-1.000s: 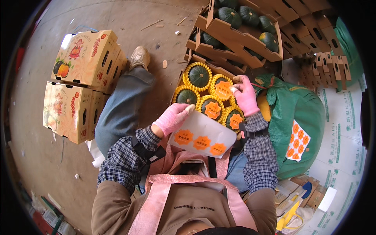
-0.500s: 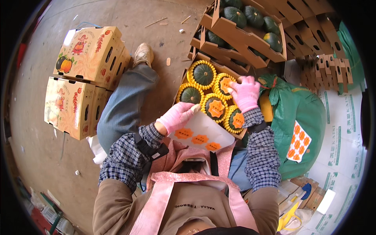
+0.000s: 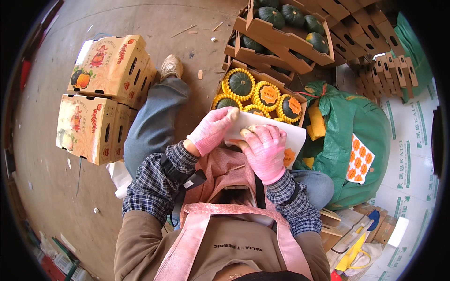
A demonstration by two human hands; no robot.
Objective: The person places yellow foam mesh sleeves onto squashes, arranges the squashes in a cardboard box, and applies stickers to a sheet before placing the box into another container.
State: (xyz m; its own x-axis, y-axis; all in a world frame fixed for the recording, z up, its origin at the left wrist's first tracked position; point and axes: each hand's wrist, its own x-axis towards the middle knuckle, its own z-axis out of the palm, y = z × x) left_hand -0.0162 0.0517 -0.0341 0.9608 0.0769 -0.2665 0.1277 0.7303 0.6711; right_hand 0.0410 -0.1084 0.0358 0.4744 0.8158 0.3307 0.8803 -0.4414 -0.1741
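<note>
My left hand (image 3: 212,131), in a pink glove, pinches the top left corner of a white sticker sheet (image 3: 294,136) with orange labels. My right hand (image 3: 266,149), also gloved, lies over the sheet with fingers curled at an orange label on it. Just beyond the sheet, an open carton (image 3: 295,88) holds several dark green squashes (image 3: 239,83) in yellow foam nets; some carry orange stickers (image 3: 268,93). The sheet hides part of the nearer squashes.
Printed boxes (image 3: 101,70) are stacked at left beside my leg (image 3: 152,107). Trays of squashes (image 3: 288,37) are piled behind the carton. A green sack (image 3: 356,117) bearing another label sheet (image 3: 359,157) sits at right, before cardboard piles (image 3: 382,79). Tools (image 3: 349,250) lie at lower right.
My right hand has left the stickered squash and moved down and left onto the sheet. My left hand and the sheet have risen, covering more of the nearer squashes.
</note>
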